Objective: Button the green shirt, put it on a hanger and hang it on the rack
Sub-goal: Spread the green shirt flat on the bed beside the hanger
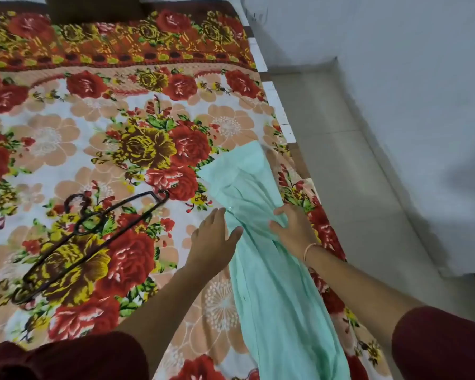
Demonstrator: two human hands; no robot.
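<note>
Floral bed: green shirt lies bunched lengthwise near its right edge.
Judged light, limp, prone to sliding; left grip flat, released, on the shirt's edge; right grip clutching folds. Best held at front edges.

Loud floral blanket (roses everywhere) fills 9 to 12 o'clock, grey tiled floor at 3, pale wall around 1.
</note>
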